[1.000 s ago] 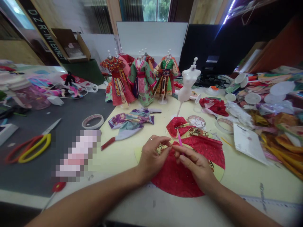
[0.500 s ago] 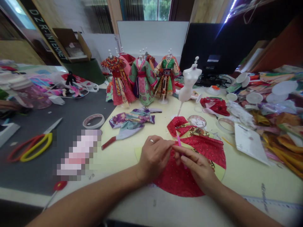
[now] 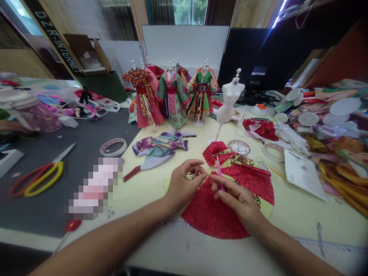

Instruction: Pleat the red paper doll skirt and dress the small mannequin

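Compared with half a second back, the left hand is rolled palm-inward and lifted off the cloth, with thumb and forefinger pinched narrowly on what looks like a fine beaded strand — earlier it lay knuckles-up on the fabric. Just beside it, in the lower centre of the frame, the right hand has its fingers closed round a thin pink tool. The tool's free end points toward the top of the frame, and its working tip is hidden behind the fingers. Both hands hover over the red skirt piece, a half-round of spotted cloth spread on the yellow mat. I judge this a fine trimming step — the strand is being brought to the cloth's upper edge, close by the tool. A next move calls for a steady pinch and small, close motions, since strand and tool nearly meet. A bare white mannequin stands above centre.
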A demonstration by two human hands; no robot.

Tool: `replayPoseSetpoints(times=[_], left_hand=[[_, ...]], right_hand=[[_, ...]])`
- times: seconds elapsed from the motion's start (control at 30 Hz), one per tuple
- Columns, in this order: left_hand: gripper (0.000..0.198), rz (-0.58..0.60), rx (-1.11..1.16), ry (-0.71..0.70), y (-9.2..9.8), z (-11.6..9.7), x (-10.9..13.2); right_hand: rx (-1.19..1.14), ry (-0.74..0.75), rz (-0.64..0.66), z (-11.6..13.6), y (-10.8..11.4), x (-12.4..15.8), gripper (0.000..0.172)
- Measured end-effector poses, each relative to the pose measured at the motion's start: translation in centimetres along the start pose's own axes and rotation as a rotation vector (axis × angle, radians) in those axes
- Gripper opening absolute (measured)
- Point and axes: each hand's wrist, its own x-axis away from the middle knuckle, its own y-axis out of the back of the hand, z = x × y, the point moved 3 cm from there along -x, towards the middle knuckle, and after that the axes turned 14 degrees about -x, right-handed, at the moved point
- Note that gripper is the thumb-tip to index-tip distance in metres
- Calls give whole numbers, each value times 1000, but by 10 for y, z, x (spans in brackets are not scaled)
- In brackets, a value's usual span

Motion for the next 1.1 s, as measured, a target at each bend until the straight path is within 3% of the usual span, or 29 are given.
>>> replayPoseSetpoints(times=[0.13,0.37,0.53,0.73,0.87,1.1], left_hand=[[33,85,296,244,-3,5,-3],[37,75,410,401,-2,8,-3],[37,84,452,436,-2,10,-3],[40,103,512,470,-4,13,-2],[41,112,515,492,-4,13,-2],[42,107,548,486,-4,14,-2]], right_hand=[[18,35,15,1,3,2,39],[231,169,109,4,1,5,60],[540,436,95,3,0,7,49],[634,679,74,13,1,10,47],[686,789,18,25,-1,13,44],[608,872,66,30,-5,14,36]])
